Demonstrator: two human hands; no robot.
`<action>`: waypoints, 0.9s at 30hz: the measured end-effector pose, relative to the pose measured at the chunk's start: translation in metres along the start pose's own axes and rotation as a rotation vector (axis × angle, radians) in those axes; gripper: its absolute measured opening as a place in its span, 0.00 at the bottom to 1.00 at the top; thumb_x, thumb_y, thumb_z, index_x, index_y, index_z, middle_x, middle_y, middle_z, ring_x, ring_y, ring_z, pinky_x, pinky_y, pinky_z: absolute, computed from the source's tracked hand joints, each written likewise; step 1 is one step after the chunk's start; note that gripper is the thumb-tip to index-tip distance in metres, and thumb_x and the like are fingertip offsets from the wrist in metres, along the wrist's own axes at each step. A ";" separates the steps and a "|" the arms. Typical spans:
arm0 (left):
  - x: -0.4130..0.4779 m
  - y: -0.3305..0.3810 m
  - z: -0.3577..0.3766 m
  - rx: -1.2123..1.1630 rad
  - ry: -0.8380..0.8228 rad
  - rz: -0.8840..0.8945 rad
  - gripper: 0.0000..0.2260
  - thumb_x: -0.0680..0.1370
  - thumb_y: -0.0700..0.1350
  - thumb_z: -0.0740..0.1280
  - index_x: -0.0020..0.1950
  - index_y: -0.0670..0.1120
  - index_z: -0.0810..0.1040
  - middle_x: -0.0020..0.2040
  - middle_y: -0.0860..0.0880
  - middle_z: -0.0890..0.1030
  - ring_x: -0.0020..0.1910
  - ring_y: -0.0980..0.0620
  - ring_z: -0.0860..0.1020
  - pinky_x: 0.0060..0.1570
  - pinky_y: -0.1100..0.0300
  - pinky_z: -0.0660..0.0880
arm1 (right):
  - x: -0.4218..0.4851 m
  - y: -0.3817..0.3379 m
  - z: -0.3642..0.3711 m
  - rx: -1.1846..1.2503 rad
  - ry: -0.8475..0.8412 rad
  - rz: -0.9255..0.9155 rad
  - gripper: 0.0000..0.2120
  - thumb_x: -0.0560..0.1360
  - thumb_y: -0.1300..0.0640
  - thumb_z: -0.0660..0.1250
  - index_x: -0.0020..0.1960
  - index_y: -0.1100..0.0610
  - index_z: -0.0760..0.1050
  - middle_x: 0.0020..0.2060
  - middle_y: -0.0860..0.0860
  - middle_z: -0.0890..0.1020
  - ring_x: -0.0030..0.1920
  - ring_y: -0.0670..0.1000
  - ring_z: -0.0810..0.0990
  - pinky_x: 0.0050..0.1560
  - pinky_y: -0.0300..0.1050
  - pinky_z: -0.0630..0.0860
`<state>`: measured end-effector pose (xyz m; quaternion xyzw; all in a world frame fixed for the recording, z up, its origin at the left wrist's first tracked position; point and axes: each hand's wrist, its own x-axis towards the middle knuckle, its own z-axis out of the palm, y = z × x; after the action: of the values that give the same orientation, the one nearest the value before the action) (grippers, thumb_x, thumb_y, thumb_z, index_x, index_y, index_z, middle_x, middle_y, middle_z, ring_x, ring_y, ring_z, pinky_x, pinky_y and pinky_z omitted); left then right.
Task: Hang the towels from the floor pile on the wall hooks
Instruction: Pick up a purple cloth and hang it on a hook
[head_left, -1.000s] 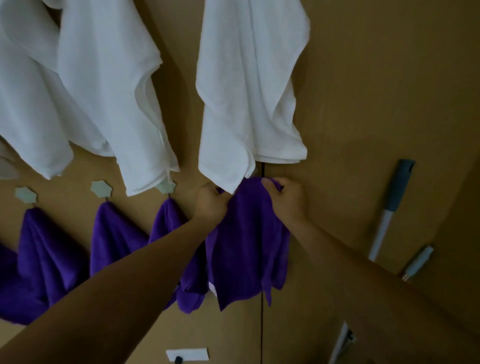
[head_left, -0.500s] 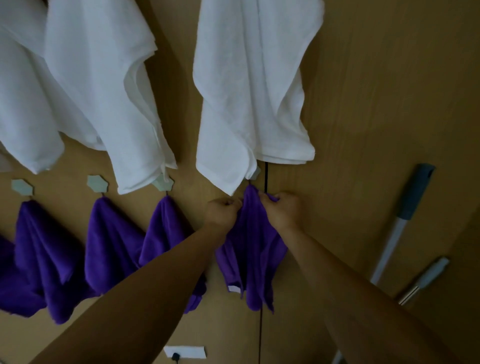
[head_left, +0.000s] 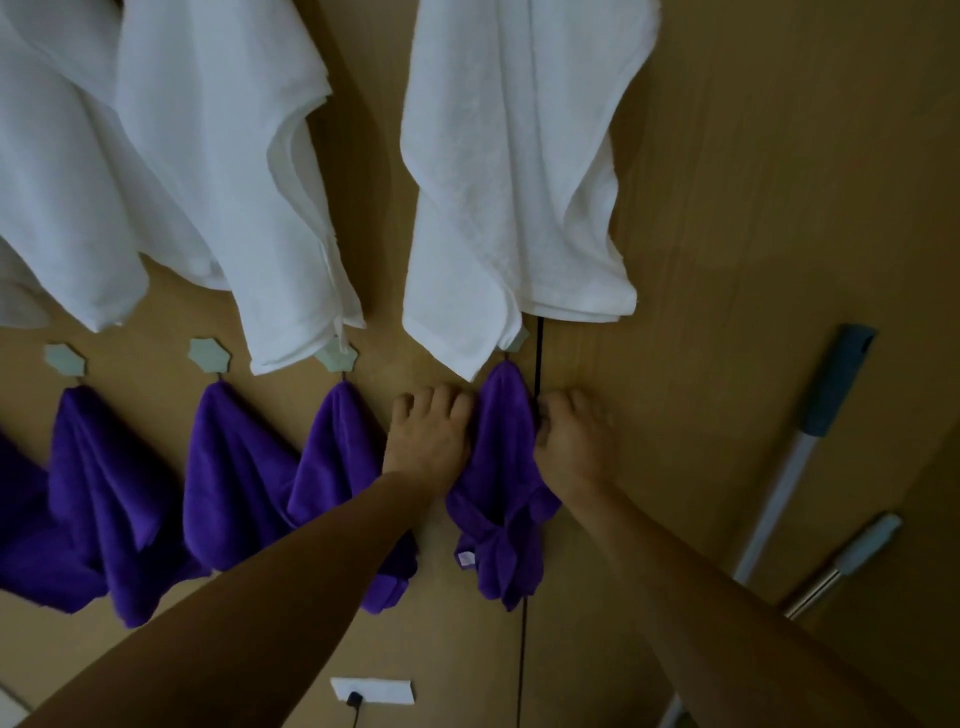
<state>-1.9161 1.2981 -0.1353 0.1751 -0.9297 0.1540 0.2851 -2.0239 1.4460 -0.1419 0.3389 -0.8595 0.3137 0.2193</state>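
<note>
A purple towel (head_left: 506, 467) hangs bunched from a pale green hook (head_left: 518, 340) on the wooden wall, with a small white tag at its lower left. My left hand (head_left: 428, 441) holds the towel's left edge, fingers bent against the wall. My right hand (head_left: 571, 441) pinches its right edge with curled fingers. Further purple towels (head_left: 234, 478) hang from matching hooks (head_left: 209, 356) to the left. The floor pile is out of view.
Large white towels (head_left: 509, 182) hang on an upper row and drape over the lower hooks. Two pole handles (head_left: 810, 441) lean on the wall at the right. A white wall socket (head_left: 371, 691) sits low, and a thin dark line (head_left: 537, 353) runs down the wall.
The spread purple towel has been gathered and now hangs from the hook. Both hands have slid a little down its sides. The view has shifted slightly right.
</note>
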 end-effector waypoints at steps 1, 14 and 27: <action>-0.003 -0.005 0.004 -0.012 -0.111 0.056 0.19 0.76 0.50 0.61 0.66 0.47 0.69 0.61 0.44 0.75 0.58 0.42 0.73 0.57 0.46 0.68 | -0.002 0.004 0.003 0.046 -0.085 0.011 0.14 0.74 0.61 0.62 0.59 0.56 0.75 0.55 0.54 0.76 0.49 0.55 0.77 0.48 0.50 0.74; 0.003 0.015 -0.013 -0.776 0.110 -0.207 0.19 0.78 0.52 0.59 0.65 0.43 0.69 0.54 0.51 0.72 0.49 0.53 0.73 0.45 0.63 0.67 | -0.015 0.019 -0.003 0.388 -0.010 0.181 0.15 0.78 0.55 0.61 0.65 0.54 0.71 0.57 0.52 0.78 0.53 0.52 0.78 0.51 0.45 0.74; -0.055 -0.003 0.052 -0.620 -0.713 -0.100 0.33 0.70 0.42 0.72 0.73 0.46 0.64 0.62 0.46 0.77 0.59 0.48 0.77 0.51 0.64 0.72 | -0.045 0.038 0.041 0.387 -0.460 0.062 0.26 0.75 0.60 0.68 0.71 0.56 0.65 0.62 0.53 0.76 0.62 0.53 0.76 0.58 0.39 0.70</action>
<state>-1.8969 1.2882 -0.2081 0.1681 -0.9621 -0.2144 -0.0060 -2.0276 1.4603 -0.2124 0.4101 -0.8208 0.3931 -0.0595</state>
